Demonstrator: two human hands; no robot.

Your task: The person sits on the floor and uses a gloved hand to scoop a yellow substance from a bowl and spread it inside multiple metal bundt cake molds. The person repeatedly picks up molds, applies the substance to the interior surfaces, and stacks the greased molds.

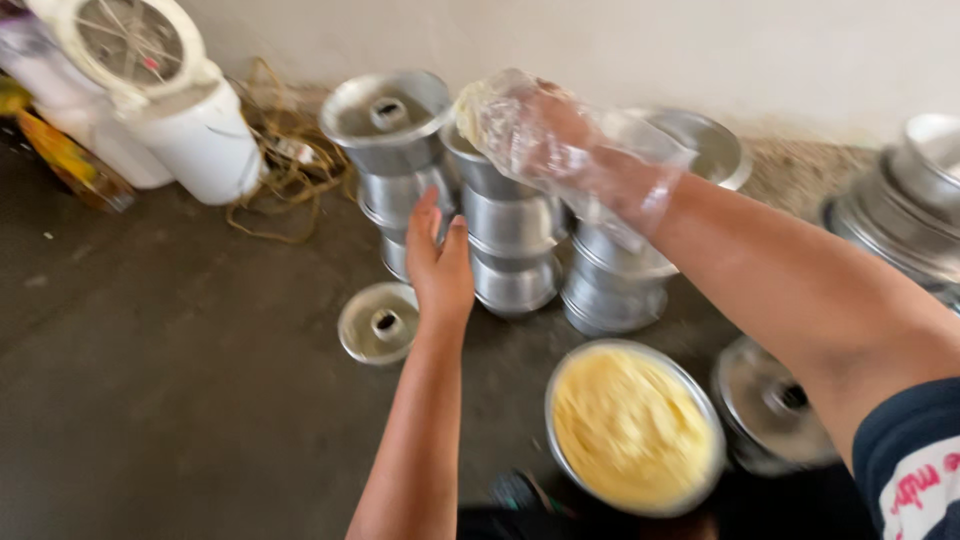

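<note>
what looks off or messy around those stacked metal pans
One small tube pan lies alone on the floor beside the stacked tube pans. A tangled rope sprawls by the wall. The gloved right hand has yellow batter on its fingers.

right hand (560,140) blurred inside clear glove, metal moulds (920,200) cut off at right edge, left fingers' (425,215) grip unclear

Single head view — looks down, close (floor-level work) — hands (440,265) central.

Makeshift kitchen on concrete floor (150,380): stacked metal ring moulds (510,230), batter bowl (632,428), white appliance (150,90).
</note>
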